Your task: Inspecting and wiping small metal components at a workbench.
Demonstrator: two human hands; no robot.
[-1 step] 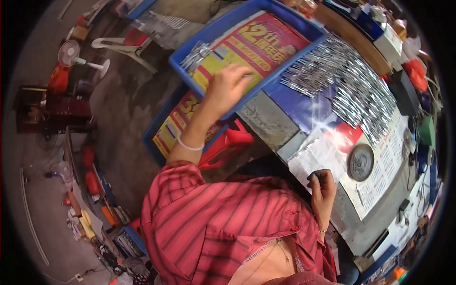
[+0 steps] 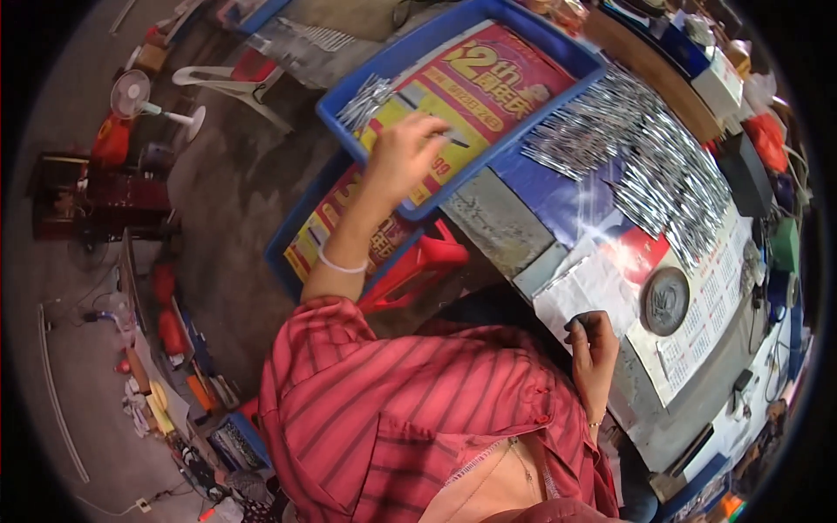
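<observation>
My left hand [image 2: 404, 155] is over a blue plastic tray [image 2: 356, 150] lined with a printed red and yellow sheet [image 2: 497, 74]. Its fingers are closed on a slim metal piece [image 2: 454, 139], whose end sticks out to the right. A small heap of slim silver metal pieces [image 2: 364, 102] lies in the tray's left end. My right hand [image 2: 596, 349] is held at the near edge of the table, beside a crumpled white sheet [image 2: 582, 292]. Its fingers are curled, with something dark at the thumb and fingertip; what they hold, if anything, I cannot make out.
Large piles of slim silver pieces [image 2: 667, 179] cover the table's far part, near a round dark dish [image 2: 664, 301]. A second blue tray [image 2: 281, 253] sits lower, beside a red plastic stool [image 2: 427, 261]. A white chair [image 2: 231, 78] and a fan [image 2: 131, 94] stand to the left.
My left hand has shifted slightly left over the tray, and the metal piece in it shows more clearly. My right hand stays in place. The whole view has shifted a little.
</observation>
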